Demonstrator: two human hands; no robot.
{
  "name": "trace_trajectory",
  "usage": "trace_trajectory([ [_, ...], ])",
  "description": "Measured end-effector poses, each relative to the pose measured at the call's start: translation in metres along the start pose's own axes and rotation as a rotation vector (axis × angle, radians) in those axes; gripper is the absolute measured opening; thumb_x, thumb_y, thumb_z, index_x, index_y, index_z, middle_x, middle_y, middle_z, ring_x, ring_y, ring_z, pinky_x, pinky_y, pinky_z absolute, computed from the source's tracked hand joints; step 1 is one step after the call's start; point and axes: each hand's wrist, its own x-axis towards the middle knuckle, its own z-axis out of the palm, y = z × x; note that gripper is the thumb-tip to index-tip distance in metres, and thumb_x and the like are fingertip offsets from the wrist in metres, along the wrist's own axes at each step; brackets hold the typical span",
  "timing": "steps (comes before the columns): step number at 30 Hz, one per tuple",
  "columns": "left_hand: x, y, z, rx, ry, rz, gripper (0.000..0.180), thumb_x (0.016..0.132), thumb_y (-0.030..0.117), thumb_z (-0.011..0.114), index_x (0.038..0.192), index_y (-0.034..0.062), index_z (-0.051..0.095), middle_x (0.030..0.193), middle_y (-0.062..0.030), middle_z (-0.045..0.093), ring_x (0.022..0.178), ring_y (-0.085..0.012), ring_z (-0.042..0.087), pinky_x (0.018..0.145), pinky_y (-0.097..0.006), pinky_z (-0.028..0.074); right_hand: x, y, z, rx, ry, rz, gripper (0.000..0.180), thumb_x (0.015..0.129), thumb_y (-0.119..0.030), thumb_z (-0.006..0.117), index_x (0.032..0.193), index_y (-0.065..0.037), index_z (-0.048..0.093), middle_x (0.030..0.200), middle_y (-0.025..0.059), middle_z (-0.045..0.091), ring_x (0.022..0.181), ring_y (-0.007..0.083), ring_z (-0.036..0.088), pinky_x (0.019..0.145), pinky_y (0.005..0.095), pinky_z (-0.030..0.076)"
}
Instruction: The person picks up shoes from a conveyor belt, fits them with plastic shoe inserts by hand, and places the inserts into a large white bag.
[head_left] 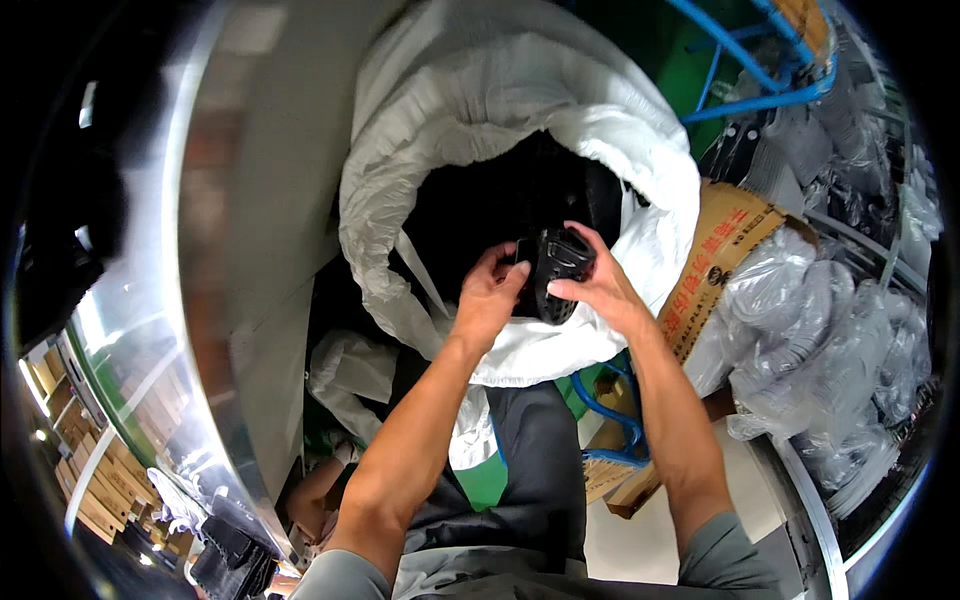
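We grip black slotted plastic part (556,274) in left hand (490,295) and right hand (600,285), lifted over open white sack (420,170) mouth; dark parts remain inside.

— What colour is the piece you've got?
— The ribbed part (556,272) I hold is black. The big sack (470,110) under it is white.
— And beside you?
— A tan cardboard box (722,262) with red print, clear grey-white plastic bags (820,330), blue metal tubing (745,60).
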Motion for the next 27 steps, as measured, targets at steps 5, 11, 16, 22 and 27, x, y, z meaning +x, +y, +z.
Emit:
trace_trajectory([
  [5, -0.062, 0.083, -0.044, -0.545, -0.447, -0.153, 0.056, 0.091, 0.012, 0.071, 0.143, 0.0088, 0.049, 0.122, -0.0042, 0.061, 0.106, -0.0134, 0.059, 0.086, -0.031, 0.053, -0.050, -0.049, 0.046, 0.186, 0.219, -0.198, 0.091, 0.074, -0.017, 0.090, 0.145, 0.004, 0.036, 0.126, 0.0132, 0.058, 0.115, 0.0216, 0.057, 0.102, 0.0332, 0.046],
  [11, -0.160, 0.152, -0.098, -0.648, -0.375, -0.141, 0.071, 0.078, -0.003, 0.080, 0.142, 0.0039, 0.049, 0.118, -0.0047, 0.066, 0.103, -0.0138, 0.064, 0.091, -0.029, 0.053, -0.135, -0.133, 0.124, 0.295, 0.136, -0.224, 0.085, 0.090, -0.009, 0.071, 0.158, -0.007, 0.020, 0.146, 0.0154, 0.041, 0.126, 0.0222, 0.050, 0.106, 0.0368, 0.043],
  [16, -0.223, 0.193, -0.190, -0.587, -0.431, -0.222, 0.058, 0.081, 0.005, 0.080, 0.133, 0.0048, 0.055, 0.101, -0.0032, 0.068, 0.081, -0.0112, 0.066, 0.068, -0.026, 0.056, -0.198, -0.195, 0.156, -0.057, -0.015, -0.288, 0.057, 0.085, -0.006, 0.076, 0.138, -0.002, 0.055, 0.144, 0.0117, 0.049, 0.117, 0.0220, 0.059, 0.098, 0.0331, 0.050],
  [22, -0.260, 0.220, -0.271, -0.758, -0.581, -0.257, 0.063, 0.081, 0.004, 0.081, 0.137, 0.0014, 0.051, 0.122, -0.0094, 0.066, 0.108, -0.0193, 0.066, 0.093, -0.035, 0.055, -0.235, -0.276, 0.229, -0.369, -0.111, -0.423, 0.056, 0.076, 0.005, 0.077, 0.128, -0.005, 0.060, 0.146, 0.0133, 0.047, 0.112, 0.0239, 0.064, 0.089, 0.0347, 0.057],
  [27, -0.280, 0.226, -0.312, -0.760, -0.436, -0.244, 0.054, 0.099, 0.040, 0.063, 0.139, 0.0046, 0.051, 0.119, -0.0115, 0.066, 0.102, -0.0181, 0.068, 0.080, -0.034, 0.061, -0.239, -0.298, 0.274, -0.641, -0.161, -0.629, 0.039, 0.080, 0.006, 0.073, 0.114, -0.002, 0.057, 0.132, 0.0158, 0.058, 0.112, 0.0289, 0.064, 0.088, 0.0348, 0.057],
])
